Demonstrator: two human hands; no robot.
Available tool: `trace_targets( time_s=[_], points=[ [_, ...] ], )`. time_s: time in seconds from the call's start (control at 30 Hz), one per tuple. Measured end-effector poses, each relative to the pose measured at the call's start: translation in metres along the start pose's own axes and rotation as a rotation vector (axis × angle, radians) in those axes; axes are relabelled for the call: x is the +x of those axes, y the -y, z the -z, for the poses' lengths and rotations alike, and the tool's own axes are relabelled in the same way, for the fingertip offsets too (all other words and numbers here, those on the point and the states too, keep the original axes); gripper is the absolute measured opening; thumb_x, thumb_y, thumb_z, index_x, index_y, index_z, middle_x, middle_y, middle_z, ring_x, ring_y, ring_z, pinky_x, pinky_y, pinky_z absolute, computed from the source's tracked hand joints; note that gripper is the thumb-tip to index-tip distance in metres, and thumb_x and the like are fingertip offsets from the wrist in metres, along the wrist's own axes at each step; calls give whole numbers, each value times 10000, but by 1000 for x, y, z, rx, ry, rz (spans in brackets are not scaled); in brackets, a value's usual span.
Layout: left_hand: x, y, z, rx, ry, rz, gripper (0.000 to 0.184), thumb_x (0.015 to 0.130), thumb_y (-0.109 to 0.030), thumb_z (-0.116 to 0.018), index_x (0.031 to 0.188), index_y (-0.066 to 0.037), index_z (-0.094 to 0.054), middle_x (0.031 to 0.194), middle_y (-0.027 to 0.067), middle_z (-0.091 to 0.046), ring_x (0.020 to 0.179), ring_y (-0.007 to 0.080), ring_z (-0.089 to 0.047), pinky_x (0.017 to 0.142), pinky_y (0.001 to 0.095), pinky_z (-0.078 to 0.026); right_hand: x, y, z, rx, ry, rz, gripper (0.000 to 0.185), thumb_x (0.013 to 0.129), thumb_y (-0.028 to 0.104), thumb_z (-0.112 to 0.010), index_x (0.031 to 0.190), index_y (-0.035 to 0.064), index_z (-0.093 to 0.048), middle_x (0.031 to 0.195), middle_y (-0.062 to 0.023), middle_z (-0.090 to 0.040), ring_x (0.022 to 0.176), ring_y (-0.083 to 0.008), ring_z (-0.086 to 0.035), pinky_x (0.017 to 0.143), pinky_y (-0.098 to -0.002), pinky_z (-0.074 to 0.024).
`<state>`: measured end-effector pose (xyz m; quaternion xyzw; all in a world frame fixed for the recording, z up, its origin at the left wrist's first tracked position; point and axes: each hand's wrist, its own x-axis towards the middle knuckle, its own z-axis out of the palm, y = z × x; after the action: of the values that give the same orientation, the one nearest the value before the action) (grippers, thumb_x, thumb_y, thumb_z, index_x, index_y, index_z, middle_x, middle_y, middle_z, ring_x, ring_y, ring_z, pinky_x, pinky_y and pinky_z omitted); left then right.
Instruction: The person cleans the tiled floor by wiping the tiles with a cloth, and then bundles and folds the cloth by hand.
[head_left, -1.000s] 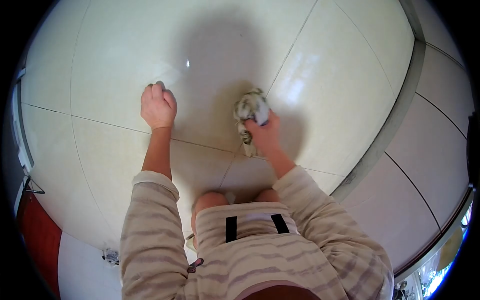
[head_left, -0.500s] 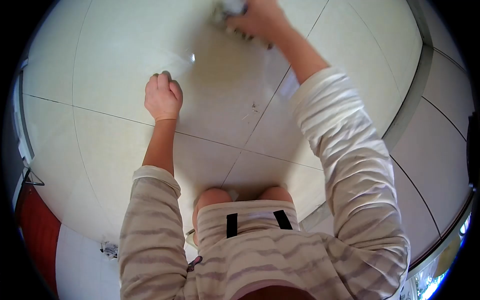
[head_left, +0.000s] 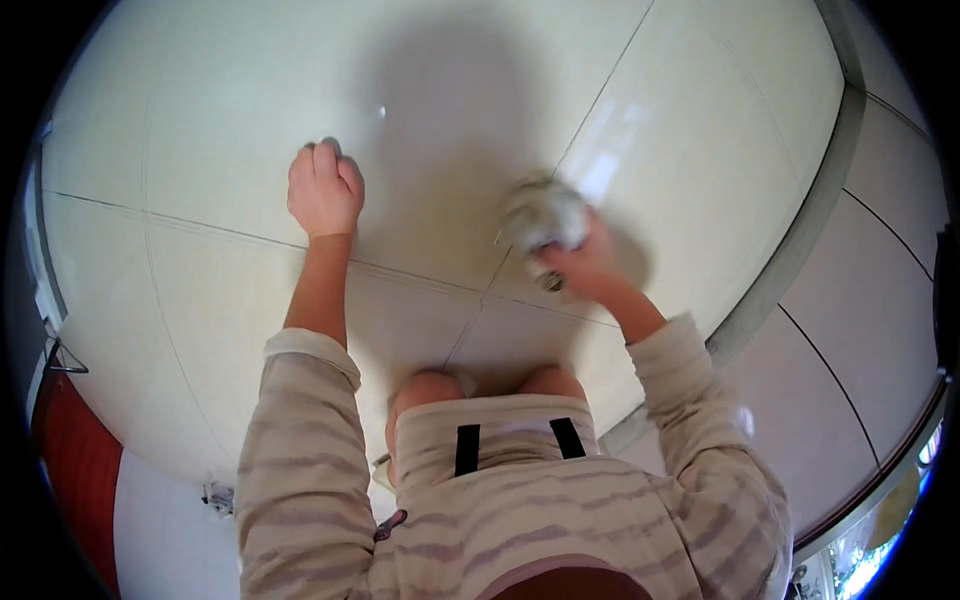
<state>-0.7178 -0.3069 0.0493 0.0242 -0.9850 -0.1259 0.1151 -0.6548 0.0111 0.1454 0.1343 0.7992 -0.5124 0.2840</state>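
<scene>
My right hand (head_left: pixel 588 262) grips a bunched cloth (head_left: pixel 550 215), whitish and grey with darker patches, smeared by motion. It is low over the tiled floor (head_left: pixel 230 120), right of the middle, and the cloth appears to touch the tiles. Part of the cloth is hidden under my fingers. Farther left, my left hand (head_left: pixel 327 190) is closed in a fist with its back towards me. It looks to rest on the floor, and I see nothing in it.
My knees (head_left: pixel 433 387) are close below the hands. A grey strip (head_left: pixel 765 300) borders the floor on the right. At the lower left are a red panel (head_left: pixel 75 430) and a small greyish bundle (head_left: pixel 218 497). Dark joint lines cross the tiles.
My right hand has swept the cloth from the top of the view back towards me and slightly right. The small bits of debris near the tile joint are no longer visible. My left hand stays put.
</scene>
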Motion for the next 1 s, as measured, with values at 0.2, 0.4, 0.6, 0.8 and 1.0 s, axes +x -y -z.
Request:
trace_targets(
  time_s=[0.2, 0.4, 0.6, 0.8, 1.0],
  points=[
    [1, 2, -3, 14, 24, 24, 108, 785, -146, -547, 890, -151, -568, 836, 49, -545, 762, 273, -550, 566, 411, -470, -60, -117, 15, 632, -697, -592, 452, 822, 288, -648, 1160, -5, -580, 1019, -106, -646, 962, -223, -609, 823, -339, -491],
    [1, -1, -1, 24, 21, 15, 126, 774, -148, -555, 898, -150, -575, 841, 49, -552, 770, 272, -553, 577, 409, -475, -25, -37, -78, 298, -730, -368, 484, 786, 248, -681, 1162, -28, -556, 1034, -142, -648, 954, -268, -610, 852, -374, -471],
    [0, 4, -4, 6, -4, -13, 135, 776, -150, -560, 909, -151, -578, 860, 43, -552, 786, 272, -556, 601, 408, -483, 0, 5, -130, 170, -488, -384, 459, 767, 238, -673, 1117, -34, -554, 1048, -122, -642, 911, -233, -615, 817, -390, -482],
    [-3, 5, -3, 41, 73, 48, 145, 770, -154, -568, 915, -158, -579, 862, 30, -547, 785, 255, -559, 597, 397, -489, -22, -21, -60, 835, -306, -454, 520, 843, 274, -639, 1265, 6, -494, 1095, -107, -622, 924, -217, -628, 819, -336, -505],
    [-1, 6, -7, 64, 79, 50, 140, 758, -158, -578, 898, -156, -565, 873, 26, -543, 782, 252, -559, 576, 398, -487, 42, 5, -1, 517, -205, -355, 449, 826, 275, -640, 1169, -8, -574, 1086, -130, -629, 879, -227, -640, 787, -346, -508]
  ],
)
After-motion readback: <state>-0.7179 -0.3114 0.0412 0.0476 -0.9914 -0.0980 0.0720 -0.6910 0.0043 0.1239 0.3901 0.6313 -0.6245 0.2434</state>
